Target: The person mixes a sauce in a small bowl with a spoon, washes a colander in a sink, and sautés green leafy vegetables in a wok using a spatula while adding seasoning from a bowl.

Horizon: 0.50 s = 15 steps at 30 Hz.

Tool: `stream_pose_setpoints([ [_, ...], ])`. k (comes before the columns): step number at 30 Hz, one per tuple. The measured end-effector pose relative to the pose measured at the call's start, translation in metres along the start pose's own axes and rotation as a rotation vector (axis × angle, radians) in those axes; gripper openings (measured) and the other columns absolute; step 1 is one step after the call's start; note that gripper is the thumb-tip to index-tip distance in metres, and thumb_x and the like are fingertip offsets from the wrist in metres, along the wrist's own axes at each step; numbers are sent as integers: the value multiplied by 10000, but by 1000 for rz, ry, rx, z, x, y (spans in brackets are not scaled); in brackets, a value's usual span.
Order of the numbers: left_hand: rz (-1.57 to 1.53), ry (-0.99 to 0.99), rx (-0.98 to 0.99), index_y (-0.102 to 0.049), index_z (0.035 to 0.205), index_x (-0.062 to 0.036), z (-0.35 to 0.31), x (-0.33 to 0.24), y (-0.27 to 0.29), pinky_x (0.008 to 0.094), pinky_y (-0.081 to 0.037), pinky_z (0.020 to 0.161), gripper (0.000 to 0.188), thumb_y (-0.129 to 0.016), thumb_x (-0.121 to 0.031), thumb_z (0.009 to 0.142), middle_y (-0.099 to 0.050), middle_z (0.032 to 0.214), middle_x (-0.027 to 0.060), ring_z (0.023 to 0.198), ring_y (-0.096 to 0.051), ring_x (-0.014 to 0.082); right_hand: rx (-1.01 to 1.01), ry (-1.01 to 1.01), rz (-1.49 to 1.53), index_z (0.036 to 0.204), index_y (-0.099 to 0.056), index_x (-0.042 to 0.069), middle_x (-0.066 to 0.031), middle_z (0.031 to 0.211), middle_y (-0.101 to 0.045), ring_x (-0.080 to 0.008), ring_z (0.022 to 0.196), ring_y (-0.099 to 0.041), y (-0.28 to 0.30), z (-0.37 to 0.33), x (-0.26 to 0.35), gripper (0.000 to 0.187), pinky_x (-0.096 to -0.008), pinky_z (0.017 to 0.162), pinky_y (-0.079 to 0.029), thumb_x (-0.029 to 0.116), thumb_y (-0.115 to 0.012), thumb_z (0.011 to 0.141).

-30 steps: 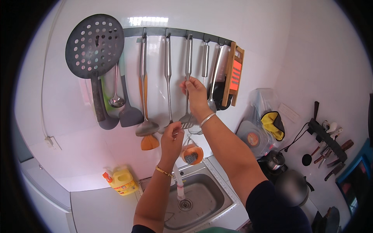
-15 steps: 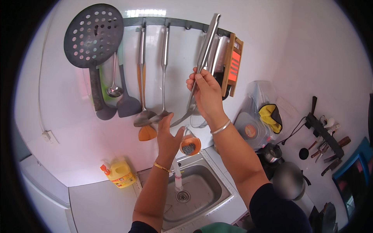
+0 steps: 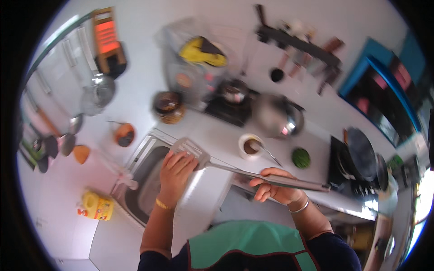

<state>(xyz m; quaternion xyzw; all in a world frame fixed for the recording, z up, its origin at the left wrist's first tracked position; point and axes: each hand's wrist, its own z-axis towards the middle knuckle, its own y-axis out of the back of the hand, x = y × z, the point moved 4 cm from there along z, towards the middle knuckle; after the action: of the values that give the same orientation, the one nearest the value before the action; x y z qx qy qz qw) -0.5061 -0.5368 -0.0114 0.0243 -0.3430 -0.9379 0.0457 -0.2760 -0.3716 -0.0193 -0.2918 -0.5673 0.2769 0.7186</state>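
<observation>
At left, noticed the rail (image 3: 83, 21) on the wall (image 3: 140, 67), with the strainer (image 3: 98, 94) and the grater (image 3: 107, 38) near the end of it. Below, spotted the yellow jug (image 3: 98, 205) just beside the left edge of the sink (image 3: 153, 180).

Turned from that wall toward the counter (image 3: 205, 194) — half a second before, held the slotted turner (image 3: 239, 171) upright there in one hand. Since then swung it crosswise and brought the left hand (image 3: 176, 174) onto it, so had it well clear of the rail, with contact near both ends.

Laid the left fingers over the slotted head, above the back right corner of the sink; could not tell about a firm pinch, with the thumb hidden. Followed the bare shaft rightward between the hands. Grasped the handle in the right hand (image 3: 282, 192) — left the butt jutting past it to the right, above the counter's near edge.

Beyond the handle, saw the white cup (image 3: 242, 144) with a spoon (image 3: 272, 156) in it, then, farther right on the counter, the round green thing (image 3: 300, 157).
</observation>
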Motion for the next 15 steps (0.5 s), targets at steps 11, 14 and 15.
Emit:
stream_pose_setpoints([
  [11,-600,-123,170,-659,992,-83,55,-314,-300,452,-428,980,268,-612,18,749,-643,1110,49,1133,-553,267,-751,-36,-248,1285,-457,-45,-219,1264,-522,-188,833,-666,88,-296,79,460,-224,627,-544,-53,-411,827],
  [14,-741,64,229,-581,1173,-62,59,-363,-345,412,-414,1006,412,-528,90,794,-523,1293,128,1187,-505,335,-883,-45,-367,1341,-414,-26,-193,1264,-527,-151,774,-638,126,-321,88,500,-212,572,-496,-45,-427,842],
  [15,-750,58,242,-581,1173,-62,55,-373,-358,412,-414,1006,412,-528,90,794,-523,1293,128,1187,-505,335,-896,-41,-356,1341,-414,-26,-193,1264,-527,-151,774,-638,139,-323,91,500,-212,572,-496,-45,-427,842],
])
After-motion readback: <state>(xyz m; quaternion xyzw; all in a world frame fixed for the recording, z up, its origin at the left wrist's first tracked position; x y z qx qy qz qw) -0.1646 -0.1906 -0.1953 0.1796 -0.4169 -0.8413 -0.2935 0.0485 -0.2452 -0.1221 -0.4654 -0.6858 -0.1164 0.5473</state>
